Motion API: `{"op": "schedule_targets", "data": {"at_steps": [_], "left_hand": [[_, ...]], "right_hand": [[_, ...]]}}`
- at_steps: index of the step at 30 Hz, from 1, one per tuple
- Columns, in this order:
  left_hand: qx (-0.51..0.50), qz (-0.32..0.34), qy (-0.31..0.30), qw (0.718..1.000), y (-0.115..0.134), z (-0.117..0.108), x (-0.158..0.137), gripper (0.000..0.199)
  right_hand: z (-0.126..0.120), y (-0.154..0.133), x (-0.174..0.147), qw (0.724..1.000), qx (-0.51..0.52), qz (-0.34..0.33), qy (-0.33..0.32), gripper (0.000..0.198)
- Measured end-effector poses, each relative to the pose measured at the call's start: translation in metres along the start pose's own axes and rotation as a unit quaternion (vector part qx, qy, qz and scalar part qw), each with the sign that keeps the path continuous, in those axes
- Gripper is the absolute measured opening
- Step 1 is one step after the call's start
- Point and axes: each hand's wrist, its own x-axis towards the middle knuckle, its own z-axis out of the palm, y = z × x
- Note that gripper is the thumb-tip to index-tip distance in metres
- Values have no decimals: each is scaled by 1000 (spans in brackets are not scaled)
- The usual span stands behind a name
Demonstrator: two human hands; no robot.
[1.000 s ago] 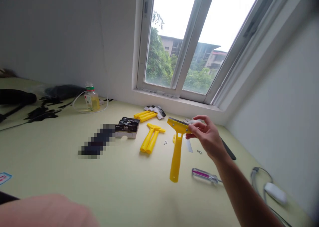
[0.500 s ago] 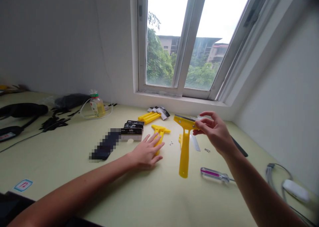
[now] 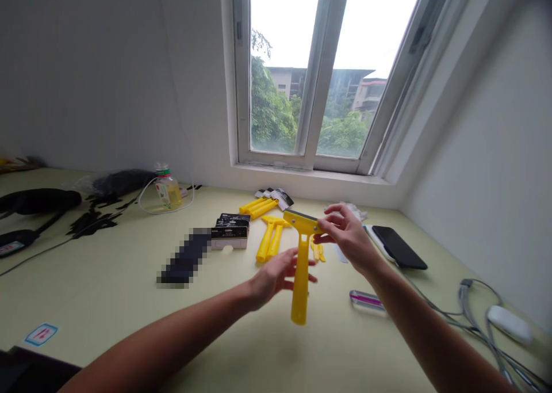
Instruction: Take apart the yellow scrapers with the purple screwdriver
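Observation:
A yellow scraper (image 3: 300,289) hangs upright above the table, its wide head with a dark blade edge at the top. My right hand (image 3: 347,232) pinches the right end of that head. Beside the scraper's handle is my left hand (image 3: 273,278), fingers apart and partly hidden behind the handle; whether they touch it I cannot tell. Two more yellow scrapers (image 3: 268,242) lie just beyond my left hand. Small yellow pieces (image 3: 319,251) and a flat pale blade (image 3: 340,254) show behind the held scraper. A screwdriver (image 3: 365,301) with a clear and purple handle lies below my right forearm, which covers its shaft.
Small dark boxes (image 3: 230,236) stand left of the scrapers, with several yellow handles (image 3: 259,208) behind. A black phone (image 3: 399,247) lies at the right, near grey cables (image 3: 478,318). Farther left are a bottle (image 3: 170,190) and black headphones (image 3: 38,200).
My left hand has lifted off the scrapers on the table and moved right, to the held scraper's handle. My right hand has brought that scraper left and slightly lower.

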Motion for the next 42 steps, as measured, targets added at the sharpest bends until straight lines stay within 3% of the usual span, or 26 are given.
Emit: {"op": "schedule_targets", "data": {"at_steps": [2, 4, 5, 7, 9, 11, 12, 14, 16, 19, 22, 24, 26, 28, 30, 33, 35, 42], "left_hand": [[-145, -34, -33, 988, -2, 12, -3, 45], [-194, -35, -17, 980, -3, 11, -6, 38], [-194, -29, -1, 981, -2, 6, -8, 36], [-157, -27, 30, 987, 2, -10, -13, 36], [-64, -43, 46, 996, 9, -26, -19, 38], [85, -60, 52, 993, 16, -39, -23, 36], [177, -59, 51, 981, 19, -42, -25, 33], [368, -47, 38, 928, 24, -44, -28, 27], [522, -32, 9, 852, 25, -41, -30, 24], [650, -7, -48, 759, 24, -34, -31, 19], [711, 15, -84, 698, 20, -30, -29, 14], [732, 32, -95, 674, 18, -28, -27, 13], [743, 60, -99, 659, 15, -26, -26, 27], [751, 90, -100, 646, 11, -24, -24, 43], [757, 113, -104, 635, 7, -22, -22, 44], [759, 126, -105, 630, -1, -21, -19, 41], [756, 129, -105, 633, -4, -22, -18, 43], [742, 132, -119, 647, -6, -24, -17, 41]], "right_hand": [[-3, 6, -2, 1000, -25, 0, -16, 44], [-21, 14, -10, 993, -114, -7, -29, 43], [-36, 19, -17, 981, -191, -14, -29, 44], [-72, 31, -37, 921, -382, -9, -75, 49], [-103, 43, -60, 856, -489, 43, -159, 53], [-120, 52, -80, 824, -516, 82, -219, 46], [-122, 55, -87, 819, -518, 81, -233, 42], [-119, 57, -93, 815, -521, 69, -244, 31], [-114, 50, -91, 814, -527, 65, -236, 25], [-116, 20, -78, 831, -521, 41, -193, 28], [-118, -24, -62, 881, -460, -32, -111, 33], [-108, -52, -51, 938, -328, -94, -68, 45], [-85, -71, -40, 981, -108, -157, -28, 37], [-53, -77, -30, 985, 65, -162, 0, 22], [-21, -72, -20, 968, 166, -166, 91, 23], [13, -48, -7, 955, 211, -164, 125, 33], [22, -32, 0, 955, 224, -153, 116, 34], [16, -9, 13, 955, 237, -136, 116, 33]]}}
